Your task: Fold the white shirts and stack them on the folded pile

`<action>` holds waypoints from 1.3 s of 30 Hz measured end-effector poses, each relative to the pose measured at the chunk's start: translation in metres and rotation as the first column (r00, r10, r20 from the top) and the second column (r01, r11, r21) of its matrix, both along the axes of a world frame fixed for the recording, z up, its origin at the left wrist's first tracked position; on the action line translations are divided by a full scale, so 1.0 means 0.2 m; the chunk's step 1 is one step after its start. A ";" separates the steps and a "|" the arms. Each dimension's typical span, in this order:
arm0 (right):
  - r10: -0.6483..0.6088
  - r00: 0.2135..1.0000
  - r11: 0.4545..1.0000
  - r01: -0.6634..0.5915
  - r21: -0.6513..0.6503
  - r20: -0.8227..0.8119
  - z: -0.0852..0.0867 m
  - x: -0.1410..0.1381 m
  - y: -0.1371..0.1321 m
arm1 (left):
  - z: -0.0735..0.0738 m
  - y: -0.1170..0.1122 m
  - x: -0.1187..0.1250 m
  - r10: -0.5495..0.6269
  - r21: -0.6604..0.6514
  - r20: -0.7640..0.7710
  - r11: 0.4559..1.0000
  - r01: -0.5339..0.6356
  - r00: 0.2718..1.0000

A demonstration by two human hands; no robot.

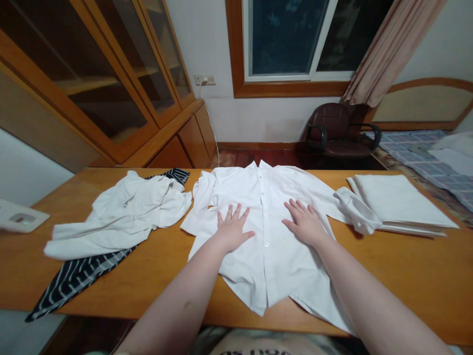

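A white button-up shirt (pixel 266 197) lies spread front-up on the wooden table (pixel 406 276), collar at the far side and hem over the near edge. My left hand (pixel 232 229) rests flat on the shirt's left panel, fingers spread. My right hand (pixel 305 222) lies flat on the right panel, just past the button line, fingers stretched out. Neither hand holds anything. The shirt's left sleeve is folded in near the shoulder; the right sleeve reaches toward the folded stack.
A crumpled white garment (pixel 125 212) lies over a black-and-white striped cloth (pixel 74 276) at the left. A stack of folded white shirts (pixel 399 202) sits at the right. A white device (pixel 20 217) is at the far left edge. A chair (pixel 338 130) stands behind the table.
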State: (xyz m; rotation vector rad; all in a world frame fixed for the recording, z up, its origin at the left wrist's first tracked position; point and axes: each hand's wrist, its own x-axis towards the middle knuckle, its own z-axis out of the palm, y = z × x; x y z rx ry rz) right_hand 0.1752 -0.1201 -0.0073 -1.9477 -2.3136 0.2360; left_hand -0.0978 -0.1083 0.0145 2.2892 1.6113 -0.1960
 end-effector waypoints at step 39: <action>0.007 0.996 1.000 -0.008 0.007 0.084 -0.01 -0.04 -0.20 | 0.23 -0.14 0.17 -0.037 0.029 -0.074 0.999 0.039 0.997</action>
